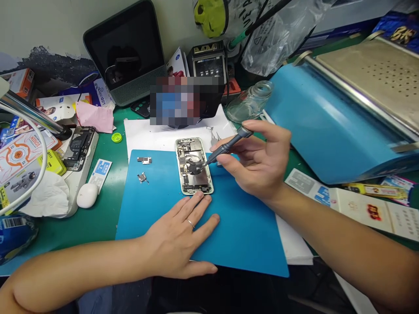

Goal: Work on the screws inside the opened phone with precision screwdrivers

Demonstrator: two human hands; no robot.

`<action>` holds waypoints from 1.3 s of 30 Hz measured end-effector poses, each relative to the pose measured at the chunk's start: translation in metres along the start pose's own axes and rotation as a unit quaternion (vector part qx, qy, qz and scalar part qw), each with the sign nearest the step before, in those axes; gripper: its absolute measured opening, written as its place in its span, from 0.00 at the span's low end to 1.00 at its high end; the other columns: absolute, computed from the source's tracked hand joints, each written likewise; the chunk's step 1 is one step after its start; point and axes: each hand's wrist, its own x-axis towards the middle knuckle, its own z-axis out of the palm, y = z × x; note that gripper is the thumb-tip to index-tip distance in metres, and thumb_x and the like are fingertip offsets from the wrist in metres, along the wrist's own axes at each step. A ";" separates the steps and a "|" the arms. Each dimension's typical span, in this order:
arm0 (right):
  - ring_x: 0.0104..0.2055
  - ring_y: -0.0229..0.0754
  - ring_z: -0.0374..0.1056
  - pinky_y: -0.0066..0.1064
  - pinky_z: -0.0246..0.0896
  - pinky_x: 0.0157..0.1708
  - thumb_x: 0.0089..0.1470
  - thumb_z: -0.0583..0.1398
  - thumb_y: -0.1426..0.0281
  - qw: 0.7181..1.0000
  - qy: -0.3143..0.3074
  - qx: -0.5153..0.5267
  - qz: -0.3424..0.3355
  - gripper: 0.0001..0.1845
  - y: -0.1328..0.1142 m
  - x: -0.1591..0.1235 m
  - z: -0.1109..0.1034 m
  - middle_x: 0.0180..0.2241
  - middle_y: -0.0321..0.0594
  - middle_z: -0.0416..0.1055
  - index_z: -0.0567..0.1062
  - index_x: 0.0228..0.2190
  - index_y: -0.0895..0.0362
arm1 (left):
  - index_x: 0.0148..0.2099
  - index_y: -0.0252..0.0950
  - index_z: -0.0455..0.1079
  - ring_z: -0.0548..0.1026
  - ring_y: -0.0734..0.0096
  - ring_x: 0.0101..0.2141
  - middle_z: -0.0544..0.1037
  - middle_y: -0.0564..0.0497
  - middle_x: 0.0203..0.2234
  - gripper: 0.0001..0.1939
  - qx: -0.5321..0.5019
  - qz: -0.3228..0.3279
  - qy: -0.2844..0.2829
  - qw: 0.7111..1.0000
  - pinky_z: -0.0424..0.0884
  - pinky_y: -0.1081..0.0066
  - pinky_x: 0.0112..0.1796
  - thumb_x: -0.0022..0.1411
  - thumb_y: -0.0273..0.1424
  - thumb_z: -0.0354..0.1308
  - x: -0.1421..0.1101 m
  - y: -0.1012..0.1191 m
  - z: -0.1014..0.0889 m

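An opened smartphone (203, 179) lies on the blue work mat (229, 235), its inner parts exposed. My right hand (262, 161) grips a dark precision screwdriver (231, 141), slanted so that its tip meets the phone's middle. Flat on the mat rests my left hand (181, 231), fingers spread and a ring on one of them; its fingertips are at the phone's lower edge. Left of the phone are a small metal bracket-like part (144, 160) and another small metal part (142, 178). Tweezers-like metal tools (214, 136) lie behind the phone, partly hidden by my right hand.
At the back stand a dark-screened device (126, 48), a blurred-out object (183, 102) and a glass jar (250, 102). A large blue machine (314, 122) takes up the right. Another opened phone (79, 148), a white earbud case (87, 195) and a lamp post (36, 111) are left.
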 end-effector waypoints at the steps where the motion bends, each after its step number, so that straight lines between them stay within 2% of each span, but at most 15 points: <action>1: 0.37 0.41 0.79 0.32 0.79 0.33 0.56 0.68 0.76 1.000 -0.006 0.006 -0.006 0.31 -0.001 -0.001 0.002 0.40 0.34 0.78 0.67 0.56 0.43 | 0.74 0.28 0.52 0.41 0.36 0.73 0.47 0.27 0.73 0.46 0.001 0.001 0.002 1.000 0.53 0.42 0.67 0.69 0.58 0.52 0.000 0.000 0.000; 8: 0.36 0.41 0.79 0.32 0.81 0.30 0.56 0.68 0.78 0.993 -0.086 0.080 0.016 0.28 -0.014 -0.011 0.017 0.37 0.36 0.78 0.66 0.53 0.48 | 0.73 0.27 0.53 0.45 0.36 0.73 0.51 0.24 0.71 0.46 0.003 0.004 0.011 1.000 0.55 0.42 0.67 0.69 0.58 0.52 0.001 -0.001 0.000; 14: 0.35 0.42 0.80 0.33 0.83 0.32 0.57 0.66 0.79 0.987 -0.133 0.088 0.008 0.32 -0.015 -0.014 0.020 0.39 0.36 0.78 0.64 0.56 0.43 | 0.72 0.26 0.54 0.47 0.36 0.72 0.53 0.21 0.70 0.45 0.004 0.008 0.017 1.000 0.56 0.44 0.67 0.69 0.58 0.51 0.002 -0.001 0.000; 21: 0.37 0.43 0.80 0.32 0.82 0.32 0.56 0.66 0.80 0.985 -0.160 0.064 -0.007 0.34 -0.014 -0.012 0.019 0.40 0.37 0.77 0.63 0.57 0.41 | 0.72 0.26 0.54 0.49 0.34 0.71 0.55 0.21 0.69 0.45 0.005 0.007 0.022 1.000 0.56 0.44 0.66 0.69 0.57 0.51 0.001 -0.001 0.000; 35: 0.37 0.42 0.80 0.31 0.83 0.33 0.57 0.65 0.79 0.983 -0.174 0.054 -0.003 0.28 -0.015 -0.012 0.019 0.39 0.38 0.76 0.65 0.53 0.45 | 0.72 0.27 0.54 0.52 0.35 0.71 0.56 0.22 0.68 0.44 0.009 0.007 0.018 1.000 0.57 0.43 0.66 0.70 0.58 0.49 0.002 -0.001 0.000; 39: 0.36 0.42 0.79 0.32 0.81 0.31 0.58 0.65 0.77 0.989 -0.139 0.059 0.006 0.27 -0.014 -0.013 0.019 0.38 0.37 0.77 0.64 0.53 0.44 | 0.71 0.26 0.55 0.48 0.35 0.72 0.54 0.23 0.69 0.44 0.012 0.014 0.031 0.999 0.57 0.43 0.66 0.70 0.58 0.50 0.001 -0.002 0.001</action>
